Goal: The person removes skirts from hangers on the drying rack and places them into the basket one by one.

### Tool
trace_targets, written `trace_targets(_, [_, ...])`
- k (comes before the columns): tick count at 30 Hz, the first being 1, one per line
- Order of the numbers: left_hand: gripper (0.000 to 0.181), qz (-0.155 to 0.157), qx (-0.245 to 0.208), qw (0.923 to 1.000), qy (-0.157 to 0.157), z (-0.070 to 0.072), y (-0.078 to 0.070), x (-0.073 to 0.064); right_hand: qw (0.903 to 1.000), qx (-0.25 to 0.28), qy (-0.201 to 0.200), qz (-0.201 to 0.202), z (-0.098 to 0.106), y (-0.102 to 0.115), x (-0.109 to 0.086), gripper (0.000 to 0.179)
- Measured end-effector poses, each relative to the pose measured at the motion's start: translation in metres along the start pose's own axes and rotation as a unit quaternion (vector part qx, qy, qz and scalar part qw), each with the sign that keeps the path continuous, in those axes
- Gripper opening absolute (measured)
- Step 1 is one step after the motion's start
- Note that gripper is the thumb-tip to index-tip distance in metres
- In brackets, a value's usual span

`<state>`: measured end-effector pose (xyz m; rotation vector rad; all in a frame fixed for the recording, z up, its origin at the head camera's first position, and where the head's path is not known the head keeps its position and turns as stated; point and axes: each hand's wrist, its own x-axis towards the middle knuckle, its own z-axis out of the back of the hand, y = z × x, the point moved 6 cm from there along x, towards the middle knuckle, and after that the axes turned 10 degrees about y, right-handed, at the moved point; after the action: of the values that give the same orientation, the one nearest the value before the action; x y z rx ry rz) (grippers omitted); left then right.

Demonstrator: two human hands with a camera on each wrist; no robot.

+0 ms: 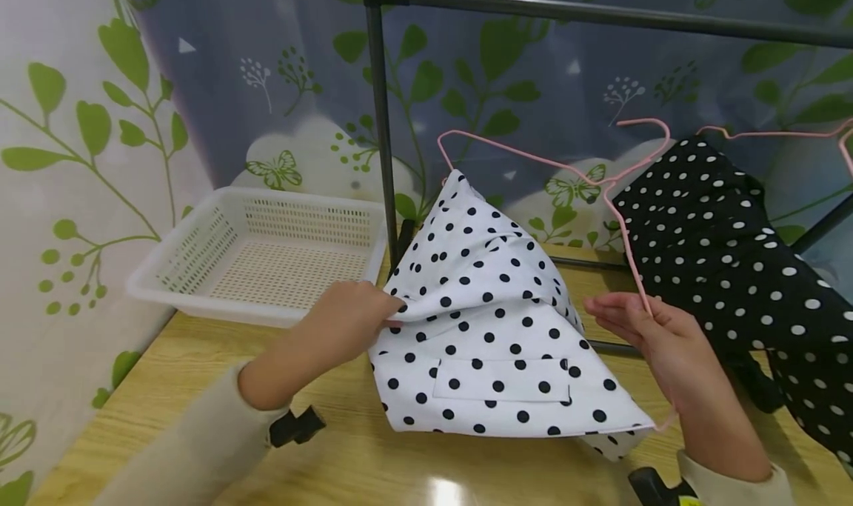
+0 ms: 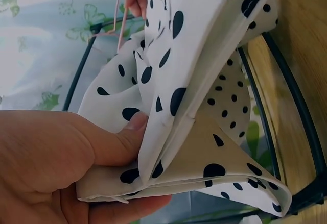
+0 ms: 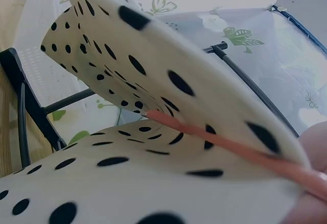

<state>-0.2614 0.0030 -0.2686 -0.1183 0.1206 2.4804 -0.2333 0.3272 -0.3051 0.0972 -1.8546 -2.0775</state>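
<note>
Left hand [image 1: 346, 319] pinched white cloth [image 1: 493, 306]; right hand [image 1: 676, 350] gripped pink hanger [image 1: 609, 182], partly inside cloth. Cloth was over table [image 1: 373, 473], towards far edge; basket [image 1: 226, 308] sat at far left corner.

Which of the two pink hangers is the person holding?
The pink hanger partly inside the white dotted cloth, pinched by the right hand; the other hanger, at far right by the black dotted cloth, has no hand on it.

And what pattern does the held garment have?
The garment is white with black dots, clearest in the head view.
</note>
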Motion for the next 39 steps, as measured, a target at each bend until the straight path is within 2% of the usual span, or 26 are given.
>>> trace_targets(6, [0.015, 0.009, -0.026, 0.9996, -0.006, 0.001, 0.017, 0.006, 0.9998, -0.017, 0.006, 0.0, 0.002, -0.001, -0.003, 0.038])
trace_targets(10, [0.014, 0.026, -0.037, 0.999, -0.006, 0.001, 0.029, 0.01, 0.9998, -0.015, 0.012, 0.007, 0.003, -0.001, -0.006, 0.038])
trace_targets(14, [0.014, 0.042, -0.039, 0.9983, -0.005, -0.002, 0.04, 0.014, 0.9993, -0.035, 0.011, -0.002, 0.005, -0.002, -0.008, 0.039])
trace_targets(22, [0.012, 0.027, -0.05, 0.997, -0.052, -0.001, 0.053, 0.017, 0.9986, -0.047, 0.02, 0.012, 0.011, 0.002, -0.016, 0.04])
trace_targets(28, [0.012, 0.025, -0.057, 0.9971, -0.045, -0.002, 0.051, 0.018, 0.9982, -0.056, 0.017, 0.008, 0.016, 0.001, -0.018, 0.042])
trace_targets(34, [0.017, 0.016, -0.042, 0.9983, -0.036, -0.004, 0.04, 0.015, 0.9991, 0.009, 0.03, 0.027, 0.022, -0.005, -0.017, 0.036])
trace_targets(39, [0.027, -0.02, -0.029, 0.9985, -0.043, -0.004, 0.022, 0.011, 0.9977, 0.055, 0.028, 0.026, 0.024, -0.009, -0.014, 0.034])
